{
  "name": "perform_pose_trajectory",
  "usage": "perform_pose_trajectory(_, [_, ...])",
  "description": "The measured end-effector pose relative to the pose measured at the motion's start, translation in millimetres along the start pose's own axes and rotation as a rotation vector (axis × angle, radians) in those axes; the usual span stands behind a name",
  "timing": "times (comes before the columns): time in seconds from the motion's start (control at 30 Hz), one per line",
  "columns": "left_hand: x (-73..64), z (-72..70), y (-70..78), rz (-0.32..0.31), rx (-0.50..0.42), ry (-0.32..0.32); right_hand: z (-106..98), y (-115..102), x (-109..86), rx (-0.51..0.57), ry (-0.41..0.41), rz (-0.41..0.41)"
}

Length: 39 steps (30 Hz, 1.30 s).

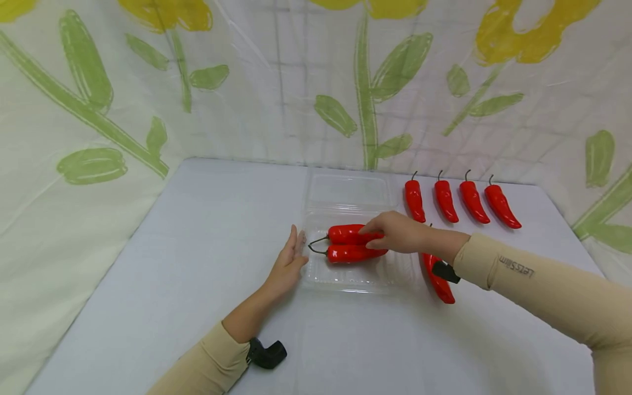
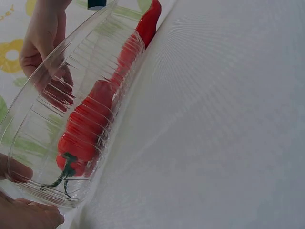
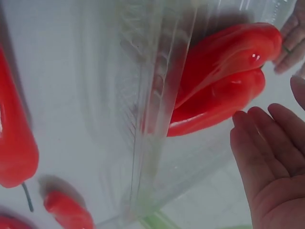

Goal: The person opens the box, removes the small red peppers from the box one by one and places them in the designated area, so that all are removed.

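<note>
Two red peppers (image 1: 351, 254) lie side by side in a clear plastic clamshell container (image 1: 340, 278), their green stems pointing left. My left hand (image 1: 286, 266) rests against the container's left end, fingers mostly straight. Above the right part of the two peppers is my right hand (image 1: 397, 230), which hides their tips in the head view. The right wrist view shows the right hand's extended fingers (image 3: 262, 138) beside the peppers, with nothing held. Another red pepper (image 1: 441, 285) lies just right of the container, partly covered by the right wrist.
The container's clear lid (image 1: 349, 190) lies folded back behind its base. Several more red peppers (image 1: 474, 202) stand in a row at the table's back right, stems toward the back. A cloth (image 1: 276, 99) printed with flowers hangs behind the white table (image 1: 197, 247).
</note>
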<state>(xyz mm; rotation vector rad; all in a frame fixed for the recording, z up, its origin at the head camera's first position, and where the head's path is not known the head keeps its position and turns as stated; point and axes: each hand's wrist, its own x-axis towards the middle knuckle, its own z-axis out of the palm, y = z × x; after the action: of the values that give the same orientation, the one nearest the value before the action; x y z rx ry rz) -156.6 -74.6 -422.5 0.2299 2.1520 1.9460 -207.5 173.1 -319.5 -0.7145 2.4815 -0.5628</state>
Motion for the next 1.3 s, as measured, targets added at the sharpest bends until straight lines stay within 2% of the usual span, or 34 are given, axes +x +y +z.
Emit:
perform_pose_trajectory(0.37, [-0.3, 0.0, 0.1, 0.016, 0.003, 0.0, 9, -7, 18.1, -0.044, -0.075, 0.006])
perform_pose_trajectory(0.8, [0.5, 0.6, 0.2, -0.003, 0.012, 0.009, 23, -16, 35.3, -0.081, -0.055, 0.019])
perform_pose_trajectory(1.1, [0.5, 0.4, -0.8, 0.033, -0.006, -0.004, 32, -18, 39.5, -0.093, -0.083, 0.023])
perform_pose_trajectory(1.3, [0.6, 0.1, -0.8, 0.043, -0.016, -0.013, 35, -21, 39.2, -0.11, -0.15, 0.054])
